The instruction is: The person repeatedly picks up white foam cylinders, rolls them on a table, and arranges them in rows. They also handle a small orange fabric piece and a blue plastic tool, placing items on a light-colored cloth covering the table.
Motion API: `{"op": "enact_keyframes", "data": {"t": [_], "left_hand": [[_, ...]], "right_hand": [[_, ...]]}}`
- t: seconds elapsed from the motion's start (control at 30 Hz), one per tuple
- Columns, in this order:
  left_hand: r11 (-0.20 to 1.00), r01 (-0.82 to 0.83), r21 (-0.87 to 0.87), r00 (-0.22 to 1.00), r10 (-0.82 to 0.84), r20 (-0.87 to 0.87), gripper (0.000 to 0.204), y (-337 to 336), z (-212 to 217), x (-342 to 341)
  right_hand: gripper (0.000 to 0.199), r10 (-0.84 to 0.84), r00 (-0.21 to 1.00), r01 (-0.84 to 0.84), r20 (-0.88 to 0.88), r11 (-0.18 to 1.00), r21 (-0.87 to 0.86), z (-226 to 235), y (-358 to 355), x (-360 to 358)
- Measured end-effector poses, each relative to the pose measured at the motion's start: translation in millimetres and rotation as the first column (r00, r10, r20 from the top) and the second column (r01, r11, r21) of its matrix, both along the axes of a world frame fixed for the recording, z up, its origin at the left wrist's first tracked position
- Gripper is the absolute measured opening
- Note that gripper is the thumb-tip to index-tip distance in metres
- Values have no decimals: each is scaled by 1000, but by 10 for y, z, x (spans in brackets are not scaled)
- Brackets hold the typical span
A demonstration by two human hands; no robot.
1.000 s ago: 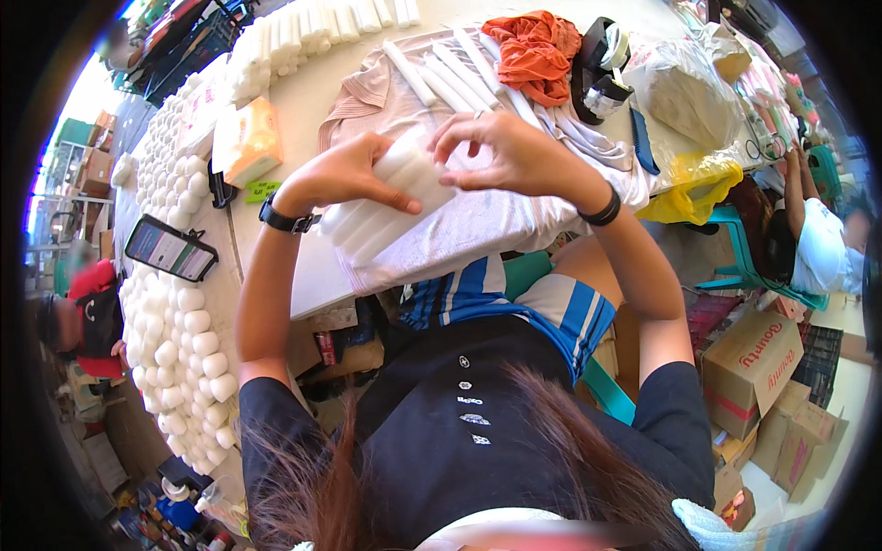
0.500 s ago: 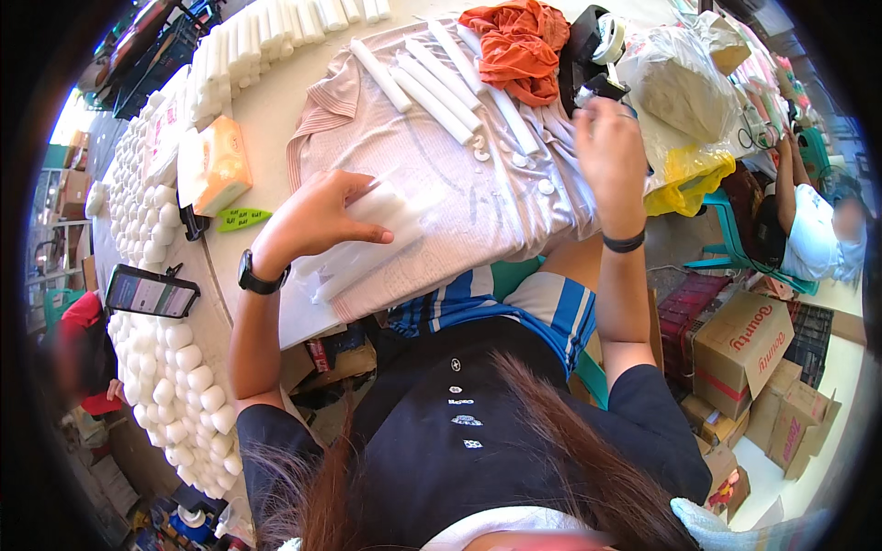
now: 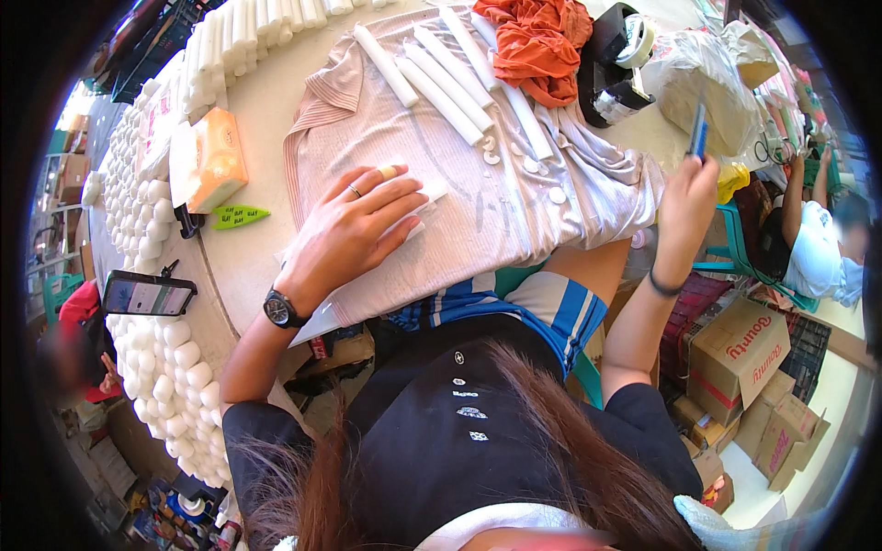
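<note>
On the table's near edge, my left hand (image 3: 354, 225) lies flat, fingers stretched out. It rests over a white stick (image 3: 435, 195), probably a candle, with clear plastic film about it; most of it is hidden under the palm. My right hand (image 3: 687, 209), raised at the right, grips a blue utility knife (image 3: 699, 133) with its blade pointing up. A pale striped cloth (image 3: 441, 241) covers the work area. Several long white candles (image 3: 443, 99) lie on its far part, with small white cut pieces (image 3: 557, 196) nearby.
Beyond the cloth sit an orange cloth (image 3: 542, 50) and a black tape dispenser (image 3: 602, 78). To the left are an orange tissue pack (image 3: 219, 163), a phone (image 3: 147, 294) and many short white candles (image 3: 170, 376). Cardboard boxes (image 3: 738, 354) stand right; other people are at both sides.
My right hand has moved right from beside the tape dispenser and now holds the utility knife up. My left hand has turned palm down and flattened over the white stick and film.
</note>
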State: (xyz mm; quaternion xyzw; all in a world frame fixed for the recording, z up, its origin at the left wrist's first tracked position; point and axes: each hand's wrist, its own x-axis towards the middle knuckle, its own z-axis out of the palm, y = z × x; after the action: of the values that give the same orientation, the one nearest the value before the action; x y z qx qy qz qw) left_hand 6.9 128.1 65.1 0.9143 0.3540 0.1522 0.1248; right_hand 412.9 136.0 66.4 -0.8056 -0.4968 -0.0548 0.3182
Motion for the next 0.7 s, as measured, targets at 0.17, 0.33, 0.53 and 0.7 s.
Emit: {"op": "enact_keyframes", "data": {"t": [0.17, 0.33, 0.53, 0.7], "left_hand": [[990, -39, 136, 995, 26, 92, 34, -32, -208, 40], [987, -18, 159, 998, 10, 54, 42, -26, -239, 15], [989, -21, 145, 999, 17, 32, 47, -45, -222, 9], [991, -25, 130, 999, 20, 42, 49, -48, -234, 5]], "right_hand": [[34, 422, 826, -493, -374, 862, -114, 49, -805, -1055], [40, 671, 698, -711, -250, 689, -138, -181, -1013, -1632], [45, 657, 737, -675, -158, 708, -207, -289, -1093, -1764], [46, 653, 739, -673, -166, 704, -227, -316, -1088, -1803]]}}
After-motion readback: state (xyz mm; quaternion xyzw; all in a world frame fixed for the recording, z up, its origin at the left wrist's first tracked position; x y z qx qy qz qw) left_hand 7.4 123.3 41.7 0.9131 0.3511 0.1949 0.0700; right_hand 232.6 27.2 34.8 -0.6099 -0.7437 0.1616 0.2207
